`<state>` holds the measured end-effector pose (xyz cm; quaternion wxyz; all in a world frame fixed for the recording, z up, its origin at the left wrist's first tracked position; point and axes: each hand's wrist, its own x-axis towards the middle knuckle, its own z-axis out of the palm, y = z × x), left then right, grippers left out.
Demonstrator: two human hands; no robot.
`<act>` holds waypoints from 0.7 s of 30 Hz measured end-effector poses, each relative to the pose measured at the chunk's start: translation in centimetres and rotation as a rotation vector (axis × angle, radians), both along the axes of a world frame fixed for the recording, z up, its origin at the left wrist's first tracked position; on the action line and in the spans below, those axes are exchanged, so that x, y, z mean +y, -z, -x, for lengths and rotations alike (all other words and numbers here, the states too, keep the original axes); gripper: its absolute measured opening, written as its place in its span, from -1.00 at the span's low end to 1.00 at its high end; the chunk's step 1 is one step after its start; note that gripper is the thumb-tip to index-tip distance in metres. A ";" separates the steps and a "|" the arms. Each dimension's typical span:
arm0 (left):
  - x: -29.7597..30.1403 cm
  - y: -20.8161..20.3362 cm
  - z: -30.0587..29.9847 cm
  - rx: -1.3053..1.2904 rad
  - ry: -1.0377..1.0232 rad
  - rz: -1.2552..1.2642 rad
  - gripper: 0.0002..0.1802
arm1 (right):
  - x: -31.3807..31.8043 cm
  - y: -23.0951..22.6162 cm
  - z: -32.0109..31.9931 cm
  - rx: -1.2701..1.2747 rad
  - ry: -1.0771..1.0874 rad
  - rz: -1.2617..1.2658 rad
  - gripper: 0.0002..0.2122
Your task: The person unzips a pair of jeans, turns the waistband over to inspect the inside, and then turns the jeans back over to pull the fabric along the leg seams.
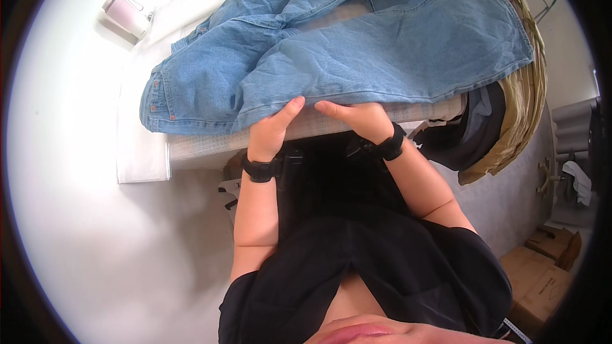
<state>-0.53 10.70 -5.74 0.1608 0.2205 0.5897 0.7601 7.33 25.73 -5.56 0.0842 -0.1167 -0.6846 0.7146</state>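
A pair of light blue jeans (395, 51) lies spread across a table with a pale checked cover (210, 153). The waistband end is at the left, and one wide leg reaches out to the right. My left hand (274, 129) grips the near edge of that leg, thumb up and fingers tucked beneath the denim. Close beside it, my right hand (364, 120) holds the same edge, its fingers also hidden under the cloth. The two thumbs point toward each other, a small gap apart. Each wrist wears a black band.
A pink tumbler (126, 15) stands at the far left. Dark garments (478, 121) and a khaki garment (513, 118) hang over the table's right end. Cardboard boxes (532, 280) sit on the floor at the lower right. A white wall (70, 153) runs along the left.
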 end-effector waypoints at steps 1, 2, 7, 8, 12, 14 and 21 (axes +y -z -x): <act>0.0 0.1 0.0 0.000 0.000 0.000 -0.73 | 0.0 0.1 0.0 0.043 0.015 -0.012 -0.65; -0.1 0.2 0.1 -0.053 -0.003 -0.015 -0.74 | -0.1 0.0 -0.1 0.043 0.015 -0.012 -0.65; -0.3 0.7 0.4 -0.184 -0.026 -0.071 -0.79 | 0.3 0.0 -0.1 -0.017 0.061 0.104 -0.71; -0.3 0.5 0.4 -0.181 -0.033 -0.095 -0.79 | 0.3 -0.3 -0.2 -0.017 0.061 0.103 -0.71; -0.2 0.3 0.4 -0.199 -0.043 -0.186 -0.80 | 0.0 -1.0 -0.2 -0.099 0.112 0.154 -0.72; -0.1 0.1 0.4 -0.197 -0.050 -0.189 -0.80 | 0.1 -0.8 -0.2 -0.107 0.106 0.152 -0.73; -0.2 0.8 0.4 -0.043 0.073 -0.013 -0.72 | 0.4 0.0 0.2 -0.144 0.076 0.151 -0.73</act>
